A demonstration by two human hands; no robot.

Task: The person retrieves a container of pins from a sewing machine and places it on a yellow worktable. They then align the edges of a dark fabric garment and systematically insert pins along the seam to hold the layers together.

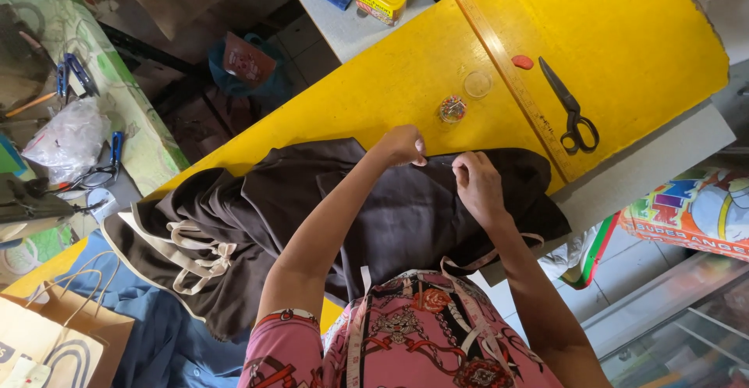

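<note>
I see the dark brown garment [406, 216] spread across the near part of the yellow table [624, 37], its left portion bunched and hanging off toward the left, where cream trim and ties [195, 255] show along the edge. My left hand [402, 146] is closed, pinching the far edge of the fabric; my right hand [476, 185] sits just beside it to the right, fingers curled narrow on the same edge, seemingly around something thin, though it is too small to tell what. I judge the work to be pinning or marking along this edge, and only this short stretch is in hand; I can make out no pins set elsewhere, so most of the edge looks left to do.

Just beyond the hands stands a small round container of pins [452, 109], with a clear lid [477, 84] near it. Farther right lie a long wooden ruler [507, 76], a piece of red chalk [522, 62] and black scissors [573, 111], all untouched. A measuring tape [357, 333] hangs around my neck.
</note>
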